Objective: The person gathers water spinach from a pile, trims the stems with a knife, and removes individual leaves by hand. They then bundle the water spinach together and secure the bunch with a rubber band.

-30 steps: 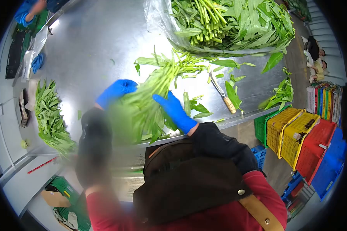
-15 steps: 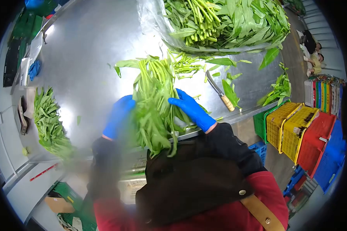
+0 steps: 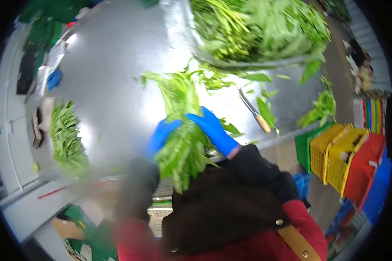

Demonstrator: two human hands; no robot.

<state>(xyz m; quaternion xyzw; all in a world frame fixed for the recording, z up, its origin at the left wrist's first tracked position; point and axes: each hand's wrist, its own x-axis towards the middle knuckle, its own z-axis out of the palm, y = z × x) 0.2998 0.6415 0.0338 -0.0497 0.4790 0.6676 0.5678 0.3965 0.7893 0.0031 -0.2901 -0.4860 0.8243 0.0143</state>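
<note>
A bunch of long leafy greens (image 3: 184,145), which looks like water spinach, is gripped at its middle between my two blue-gloved hands. Its stems point away from me over the metal table, and its leaves hang past the near edge. My left hand (image 3: 162,135) is closed round the left side, somewhat blurred. On the other side, my right hand (image 3: 215,132) is closed too, its thumb lying across the front of the bunch. Right of that hand, a knife (image 3: 259,119) with a wooden handle lies on the table beside a loose leaf (image 3: 265,111). Cut stem pieces (image 3: 214,80) are scattered beyond the bunch.
Clear plastic (image 3: 194,37) lines a big heap of greens (image 3: 270,32) at the far right. Smaller piles lie at the table's left (image 3: 67,137) and right (image 3: 320,106) ends. Stacked crates (image 3: 346,152) stand on the floor to the right. People sit in the far right background.
My hands have come closer together and squeezed the bunch narrower at its middle. The left hand moved right. The whole view has shifted slightly.
</note>
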